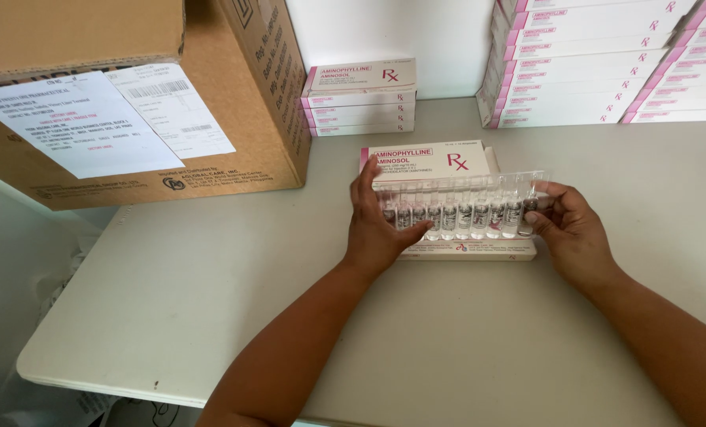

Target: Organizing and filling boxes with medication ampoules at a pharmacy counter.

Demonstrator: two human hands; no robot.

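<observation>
A clear plastic tray point(468, 207) holding several small glass ampoules in a row is held up above an open white and pink carton point(440, 160). My left hand point(378, 225) grips the tray's left end, thumb in front. Its right end is pinched by my right hand point(568, 229). The carton lies on the white table point(211, 285), and its lower flap point(468, 251) shows beneath the tray.
A large brown cardboard box point(132, 103) with paper labels stands at the back left. A short stack of white and pink cartons point(359, 99) sits behind the open one. A taller stack point(598, 63) fills the back right corner by the wall.
</observation>
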